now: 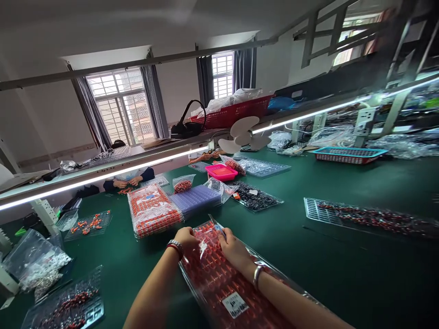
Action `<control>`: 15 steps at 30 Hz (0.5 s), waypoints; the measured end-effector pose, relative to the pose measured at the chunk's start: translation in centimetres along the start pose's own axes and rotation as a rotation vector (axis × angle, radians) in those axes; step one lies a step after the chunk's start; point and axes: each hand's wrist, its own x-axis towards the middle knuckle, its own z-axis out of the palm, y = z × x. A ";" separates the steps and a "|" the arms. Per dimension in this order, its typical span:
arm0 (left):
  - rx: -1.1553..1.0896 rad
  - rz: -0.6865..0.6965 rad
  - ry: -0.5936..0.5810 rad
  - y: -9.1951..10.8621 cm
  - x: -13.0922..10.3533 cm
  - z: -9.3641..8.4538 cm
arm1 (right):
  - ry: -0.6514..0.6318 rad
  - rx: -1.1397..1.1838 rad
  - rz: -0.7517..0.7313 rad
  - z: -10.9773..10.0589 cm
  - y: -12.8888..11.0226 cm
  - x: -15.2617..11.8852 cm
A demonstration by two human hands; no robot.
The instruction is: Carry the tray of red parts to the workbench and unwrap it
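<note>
A long pack of red parts (219, 274), wrapped in clear plastic and bearing a white label (235, 305), lies across the bench in front of me. My left hand (188, 241) is closed on the wrap at the pack's far left corner. In my right hand (235, 249) is a slim utility knife (218, 226) with a bluish handle, its blade pointing away over the pack's far end. The right wrist passes above the pack. Fingertips of the left hand are partly hidden.
Beyond my hands stand a wrapped stack of orange parts (151, 208) and clear trays (195, 199). A tray of black parts (255, 196), a pink basket (221, 172) and a small fan (243, 135) are farther back. Two co-workers' hands (128, 182) show across the bench.
</note>
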 end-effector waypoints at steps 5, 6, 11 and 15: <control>-0.080 -0.016 -0.037 0.1 0.5 0.2 | -0.005 -0.021 0.011 0.4 -0.3 0.2; -0.094 -0.015 -0.056 0.2 0.6 0.2 | -0.007 -0.021 0.009 0.5 -0.4 0.3; -0.222 0.002 -0.146 0.5 0.7 0.6 | -0.005 -0.002 0.005 0.8 -0.5 0.8; -0.374 0.026 -0.222 -0.1 1.2 0.6 | 0.000 0.035 0.015 1.0 -0.2 1.3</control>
